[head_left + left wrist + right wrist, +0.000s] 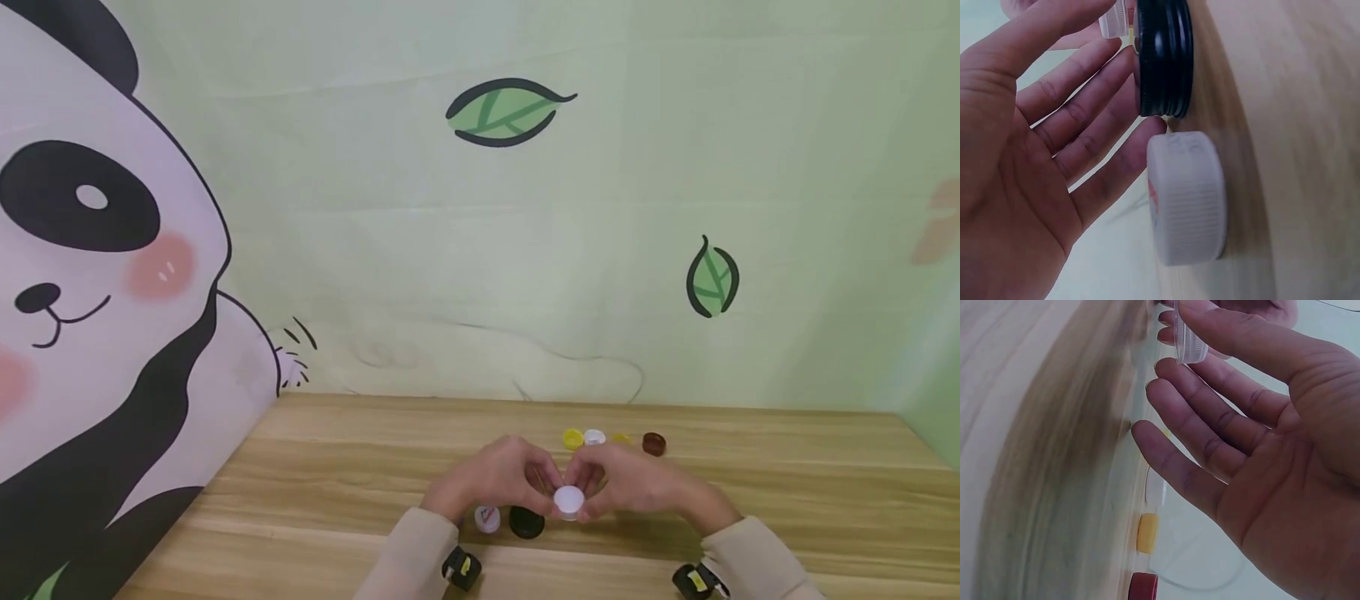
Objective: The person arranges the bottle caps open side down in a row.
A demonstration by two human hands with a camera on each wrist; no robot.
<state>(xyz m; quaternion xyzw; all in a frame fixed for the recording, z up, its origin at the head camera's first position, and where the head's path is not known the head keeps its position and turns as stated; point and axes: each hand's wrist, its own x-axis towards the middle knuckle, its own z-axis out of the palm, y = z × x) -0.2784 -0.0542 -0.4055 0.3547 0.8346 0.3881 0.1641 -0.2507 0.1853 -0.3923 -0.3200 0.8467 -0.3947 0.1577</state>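
Note:
A white ribbed bottle cap (568,501) is held between both hands above the table. My left hand (498,479) pinches its left side with thumb and fingertips. From the other side, my right hand (633,479) pinches it the same way, and the fingertips meet behind the cap. In the right wrist view the cap (1191,342) looks translucent at its ribbed edge. Beneath the left hand lie a black lid (527,523) and a white cap with red print (487,519); both loom close in the left wrist view.
Behind the hands, a row of caps runs along the wooden table (345,467): a yellow cap (573,439), a white cap (595,437), another yellow cap (622,437) and a brownish-red cap (654,444). A panda-printed backdrop (360,250) stands at the table's far edge.

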